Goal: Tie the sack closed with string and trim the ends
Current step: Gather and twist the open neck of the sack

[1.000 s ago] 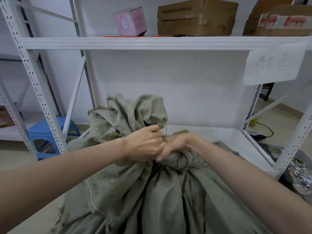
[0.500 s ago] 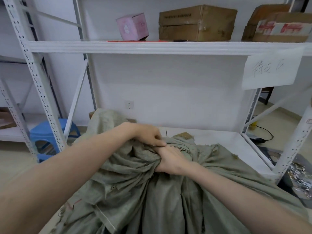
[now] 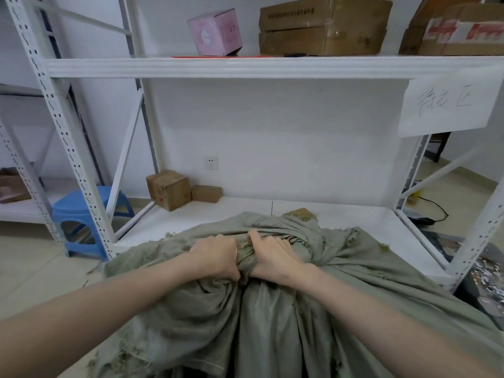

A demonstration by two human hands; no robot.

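A large grey-green burlap sack (image 3: 272, 323) with frayed edges fills the lower middle of the head view, its top lying onto the low white shelf. My left hand (image 3: 218, 255) and my right hand (image 3: 272, 255) sit side by side, both clenched around the bunched neck of the sack (image 3: 245, 257). The loose mouth of the sack (image 3: 297, 227) is folded down and away behind my hands. I see no string and no cutting tool.
A white metal rack (image 3: 245, 67) stands ahead; its low shelf (image 3: 354, 225) holds two small cardboard boxes (image 3: 169, 189) at the back left. Its upper shelf carries a pink box (image 3: 215, 32) and cardboard cartons (image 3: 324, 25). A blue stool (image 3: 79, 211) stands at the left.
The sack's mouth stood upright a second ago and now lies flattened forward. Both hands dropped lower and closed side by side on the bunched neck. The small boxes behind came into sight.
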